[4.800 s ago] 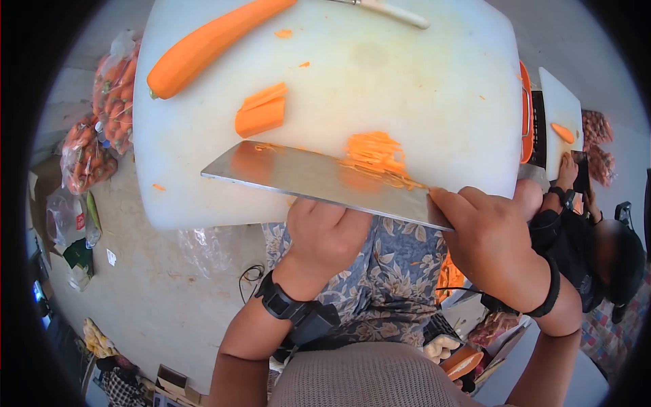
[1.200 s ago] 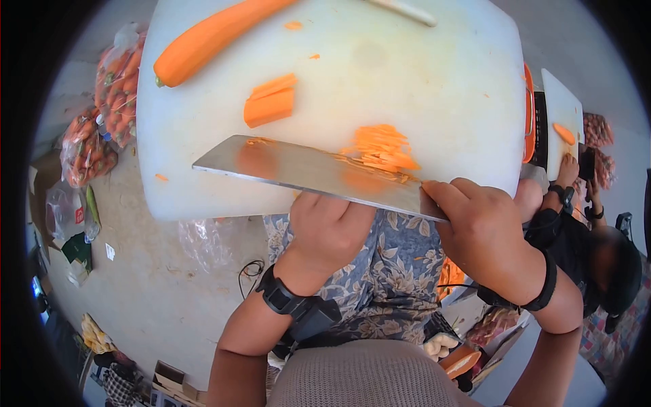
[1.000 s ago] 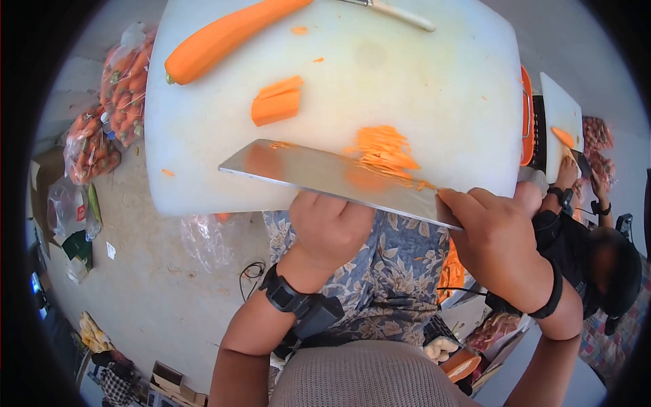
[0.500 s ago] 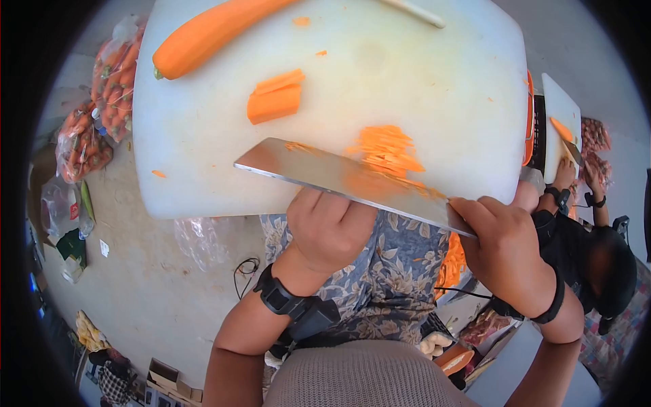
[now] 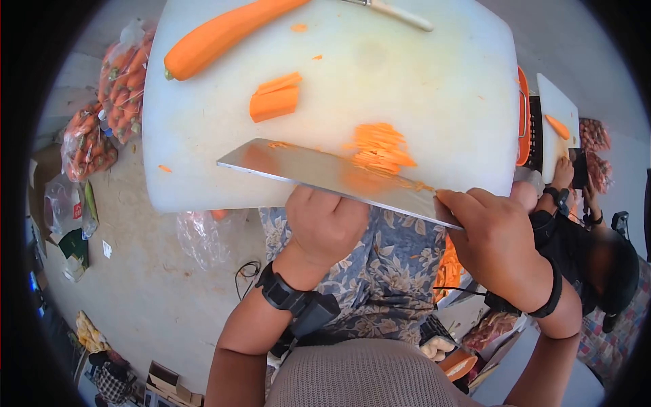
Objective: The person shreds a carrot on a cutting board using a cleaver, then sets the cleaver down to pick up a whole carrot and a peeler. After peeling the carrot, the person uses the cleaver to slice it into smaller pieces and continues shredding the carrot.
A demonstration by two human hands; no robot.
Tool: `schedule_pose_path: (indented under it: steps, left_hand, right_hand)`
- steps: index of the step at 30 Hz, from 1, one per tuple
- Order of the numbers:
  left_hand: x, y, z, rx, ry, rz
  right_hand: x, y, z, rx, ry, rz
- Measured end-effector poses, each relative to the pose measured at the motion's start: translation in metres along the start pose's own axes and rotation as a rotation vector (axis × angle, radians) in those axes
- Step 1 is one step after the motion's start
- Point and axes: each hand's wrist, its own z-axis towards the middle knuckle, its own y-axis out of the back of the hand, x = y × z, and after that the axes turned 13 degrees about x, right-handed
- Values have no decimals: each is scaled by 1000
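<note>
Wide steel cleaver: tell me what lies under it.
The bare left hand is partly beneath the cleaver; its fingertips and anything they hold are covered. The white cutting board shows around it; the part underneath is hidden.

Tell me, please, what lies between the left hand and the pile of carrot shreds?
In the head view, the broad cleaver blade lies between the left hand and the carrot shreds; what is under it is hidden.

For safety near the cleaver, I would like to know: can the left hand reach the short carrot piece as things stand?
Probably not directly: the cleaver, held by the right hand, lies between the left hand and the short carrot piece. Going around the cleaver's free end looks possible.
</note>
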Motion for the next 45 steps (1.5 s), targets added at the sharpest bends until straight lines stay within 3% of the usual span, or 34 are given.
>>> schedule_pose_path:
  steps: [8, 18, 36, 45]
  left_hand:
    - [1, -1, 8, -35, -26, 21]
    - [0, 3, 9, 18, -8, -16]
    - [2, 2, -2, 1, -17, -10]
    - [1, 5, 5, 0, -19, -1]
  right_hand:
    - [-11, 0, -23, 24, -68, 90]
    - [-10, -13, 13, 10, -18, 159]
    - [-1, -4, -19, -77, 7, -22]
    - [-5, 2, -13, 51, -50, 59]
